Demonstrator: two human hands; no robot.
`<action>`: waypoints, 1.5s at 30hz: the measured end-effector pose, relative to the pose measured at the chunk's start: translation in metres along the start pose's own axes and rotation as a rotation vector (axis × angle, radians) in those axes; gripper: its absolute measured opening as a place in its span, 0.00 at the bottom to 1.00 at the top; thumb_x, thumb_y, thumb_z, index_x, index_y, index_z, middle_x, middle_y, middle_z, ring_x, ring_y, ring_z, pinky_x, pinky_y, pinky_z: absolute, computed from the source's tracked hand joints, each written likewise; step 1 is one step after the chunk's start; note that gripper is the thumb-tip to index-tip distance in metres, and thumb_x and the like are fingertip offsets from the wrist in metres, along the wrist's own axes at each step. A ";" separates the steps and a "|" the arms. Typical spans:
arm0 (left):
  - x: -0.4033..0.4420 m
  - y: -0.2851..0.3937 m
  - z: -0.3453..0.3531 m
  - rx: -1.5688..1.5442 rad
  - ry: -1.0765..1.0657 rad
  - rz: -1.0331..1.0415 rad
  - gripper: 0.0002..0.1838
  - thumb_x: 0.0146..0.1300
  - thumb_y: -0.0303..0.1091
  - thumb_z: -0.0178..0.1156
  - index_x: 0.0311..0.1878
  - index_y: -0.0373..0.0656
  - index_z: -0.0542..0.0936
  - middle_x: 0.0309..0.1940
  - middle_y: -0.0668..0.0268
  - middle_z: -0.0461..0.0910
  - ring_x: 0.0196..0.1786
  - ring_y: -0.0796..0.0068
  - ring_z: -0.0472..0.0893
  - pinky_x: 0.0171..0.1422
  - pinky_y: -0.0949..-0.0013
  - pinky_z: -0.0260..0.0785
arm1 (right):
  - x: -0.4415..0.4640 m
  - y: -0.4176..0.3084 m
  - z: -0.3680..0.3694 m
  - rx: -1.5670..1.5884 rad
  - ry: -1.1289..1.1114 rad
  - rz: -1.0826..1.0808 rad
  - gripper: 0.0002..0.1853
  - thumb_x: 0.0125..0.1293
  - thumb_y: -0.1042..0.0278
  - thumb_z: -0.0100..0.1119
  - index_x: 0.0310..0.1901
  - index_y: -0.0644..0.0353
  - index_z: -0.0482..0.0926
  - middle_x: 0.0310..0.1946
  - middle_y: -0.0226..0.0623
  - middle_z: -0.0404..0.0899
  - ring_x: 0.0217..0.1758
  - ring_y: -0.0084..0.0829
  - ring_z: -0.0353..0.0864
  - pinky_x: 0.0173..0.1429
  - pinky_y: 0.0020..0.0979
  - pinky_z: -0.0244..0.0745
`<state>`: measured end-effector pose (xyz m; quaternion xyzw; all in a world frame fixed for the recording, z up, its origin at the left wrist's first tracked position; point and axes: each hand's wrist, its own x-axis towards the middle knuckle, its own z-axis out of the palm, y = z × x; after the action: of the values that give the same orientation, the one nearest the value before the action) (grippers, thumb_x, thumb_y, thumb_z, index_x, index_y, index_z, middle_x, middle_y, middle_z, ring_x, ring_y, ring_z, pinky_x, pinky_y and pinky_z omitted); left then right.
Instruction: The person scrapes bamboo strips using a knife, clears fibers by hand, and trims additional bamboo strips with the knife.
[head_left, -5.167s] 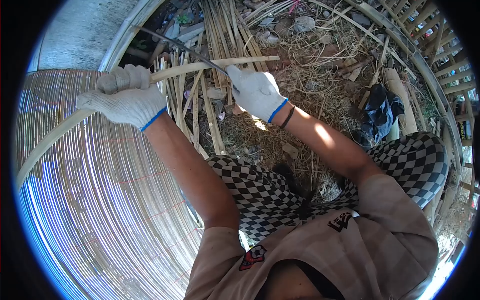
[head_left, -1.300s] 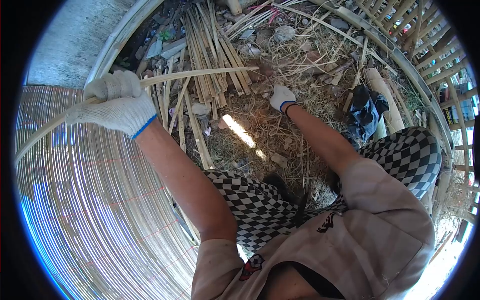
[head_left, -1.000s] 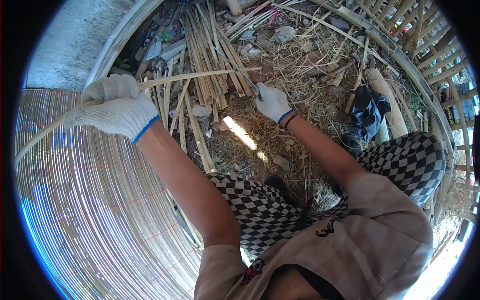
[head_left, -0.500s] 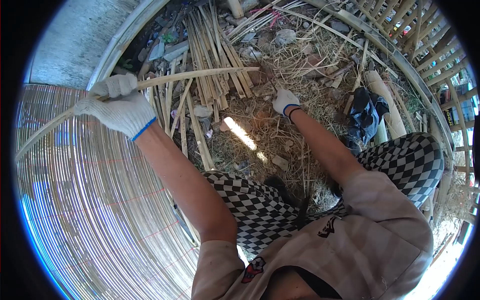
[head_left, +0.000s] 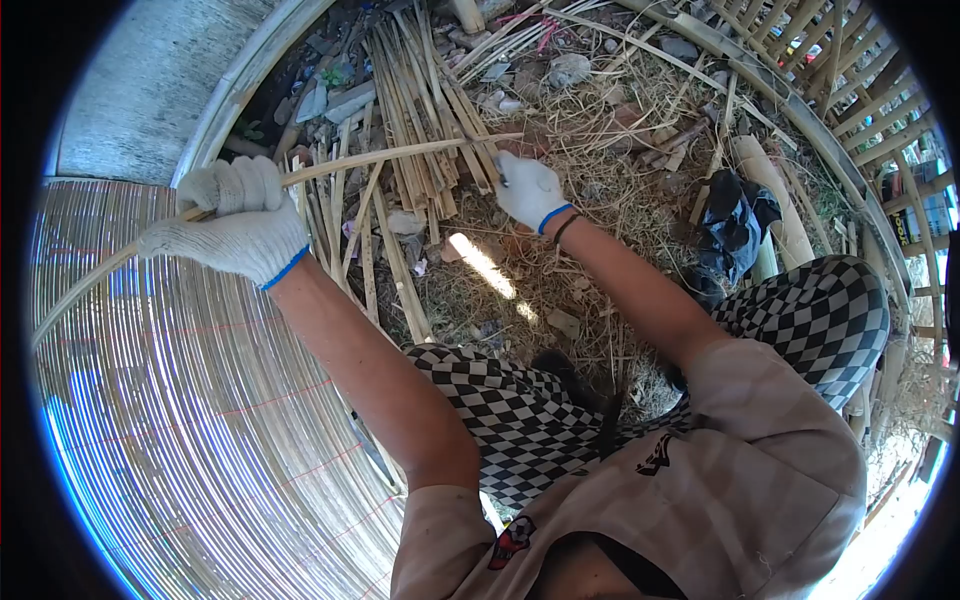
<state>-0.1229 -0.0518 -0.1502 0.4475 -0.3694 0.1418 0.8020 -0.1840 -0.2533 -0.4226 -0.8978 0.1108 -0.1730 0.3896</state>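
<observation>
R hand (head_left: pixel 531 190), gloved, has shifted L since prev. frame, nearer tip of bamboo strip (head_left: pixel 385 153); fingers curled round dark tool (head_left: pixel 502 181), blade too blurred to assess. L hand (head_left: pixel 225 215), gloved: fingers wrapped tight round strip, which arcs across slat pile (head_left: pixel 405 105). Remotely, I'd advise: L grip steady, edge shallow, strokes away from L fingers.

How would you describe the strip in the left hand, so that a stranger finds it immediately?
Start at the large slatted mat on the picture's left. Over its upper edge, the gloved left hand grips one long pale strip. Unlike the straight strips piled beyond, this one bends in an arc.
</observation>
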 end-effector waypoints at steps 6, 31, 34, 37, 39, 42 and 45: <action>0.001 -0.002 0.000 0.041 0.140 0.039 0.42 0.64 0.85 0.34 0.17 0.54 0.61 0.10 0.77 0.50 0.12 0.83 0.47 0.14 0.74 0.35 | 0.013 0.060 0.021 -0.154 -0.144 0.176 0.13 0.64 0.66 0.58 0.47 0.63 0.78 0.43 0.54 0.85 0.48 0.53 0.85 0.52 0.49 0.81; -0.012 -0.004 0.037 0.320 0.505 0.138 0.35 0.77 0.72 0.31 0.21 0.56 0.59 0.12 0.76 0.51 0.14 0.83 0.48 0.15 0.75 0.40 | -0.009 -0.063 -0.015 0.060 0.027 -0.067 0.11 0.63 0.66 0.61 0.45 0.60 0.78 0.29 0.49 0.85 0.34 0.52 0.87 0.39 0.47 0.83; -0.015 -0.003 0.031 0.329 0.644 0.120 0.36 0.76 0.73 0.31 0.21 0.55 0.59 0.12 0.76 0.52 0.13 0.83 0.48 0.14 0.74 0.40 | 0.026 0.022 0.026 -0.056 -0.132 0.188 0.13 0.60 0.64 0.63 0.41 0.65 0.79 0.36 0.55 0.86 0.41 0.55 0.88 0.47 0.49 0.83; -0.004 -0.004 0.038 0.275 0.602 0.108 0.35 0.76 0.73 0.31 0.21 0.55 0.59 0.13 0.76 0.53 0.13 0.83 0.49 0.14 0.74 0.42 | 0.016 0.004 0.004 -0.030 -0.125 0.038 0.16 0.61 0.61 0.64 0.45 0.64 0.79 0.35 0.55 0.85 0.41 0.54 0.87 0.47 0.48 0.82; -0.005 -0.003 0.037 0.261 0.508 0.095 0.35 0.76 0.73 0.31 0.22 0.55 0.59 0.13 0.76 0.53 0.14 0.83 0.50 0.14 0.74 0.42 | -0.001 0.001 0.021 0.163 0.259 -0.344 0.15 0.62 0.60 0.62 0.46 0.61 0.77 0.32 0.52 0.84 0.35 0.52 0.86 0.40 0.49 0.80; -0.009 -0.003 0.034 0.333 0.566 0.081 0.36 0.76 0.73 0.30 0.21 0.55 0.59 0.13 0.76 0.53 0.14 0.82 0.49 0.14 0.75 0.43 | 0.005 0.013 0.030 0.020 0.021 -0.027 0.20 0.64 0.63 0.63 0.55 0.62 0.78 0.33 0.54 0.85 0.33 0.52 0.86 0.39 0.46 0.83; -0.014 0.002 0.032 0.318 0.550 0.095 0.36 0.75 0.74 0.30 0.20 0.56 0.58 0.12 0.76 0.51 0.13 0.82 0.47 0.14 0.75 0.42 | 0.038 0.053 0.025 0.226 -0.341 0.542 0.21 0.64 0.65 0.61 0.57 0.63 0.77 0.37 0.55 0.86 0.42 0.54 0.87 0.49 0.47 0.83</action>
<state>-0.1486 -0.0755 -0.1479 0.4944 -0.1322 0.3507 0.7843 -0.1428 -0.2847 -0.4694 -0.8029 0.2587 0.0782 0.5313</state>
